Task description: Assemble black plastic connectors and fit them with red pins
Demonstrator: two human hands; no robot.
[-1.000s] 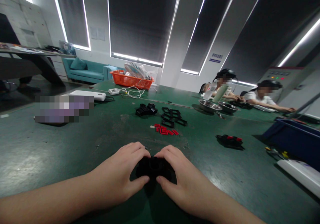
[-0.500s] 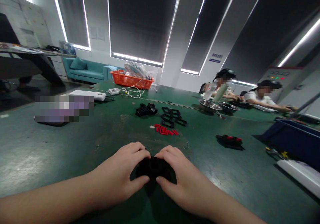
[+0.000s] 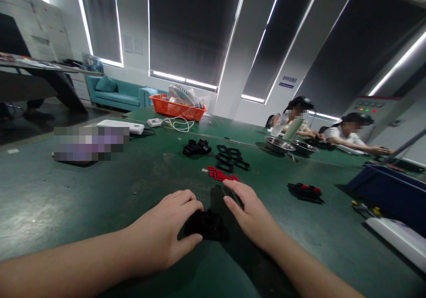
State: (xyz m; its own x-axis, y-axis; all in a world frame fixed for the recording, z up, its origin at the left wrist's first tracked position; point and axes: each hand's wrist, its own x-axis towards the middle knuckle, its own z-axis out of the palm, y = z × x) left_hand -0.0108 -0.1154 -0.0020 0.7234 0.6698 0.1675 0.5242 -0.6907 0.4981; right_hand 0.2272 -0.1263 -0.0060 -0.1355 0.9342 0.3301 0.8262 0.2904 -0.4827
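A dark black plastic part (image 3: 211, 227) lies on the green table in front of me; its finer shape is lost in shadow. My left hand (image 3: 175, 227) is closed around its left side, thumb at the near edge and fingers at the far edge. Off to the right and above the table, my right hand (image 3: 248, 211) is apart from the part, its thumb and fingers spread with nothing seen between them. Its fingertips are just short of a cluster of small red pieces (image 3: 219, 174). Behind these lie several black rectangular frames (image 3: 225, 166).
More black parts (image 3: 196, 147) are heaped beyond. A black piece with red inserts (image 3: 305, 192) lies on the right, near a blue bin (image 3: 392, 191) and a white object (image 3: 399, 240). Metal bowls (image 3: 279, 145) and an orange basket (image 3: 179, 109) stand farther back. Two people sit at the far right.
My right hand has let go of the black part and moved up and right, toward the red pieces. My left hand has stayed on the part. The view has shifted slightly.
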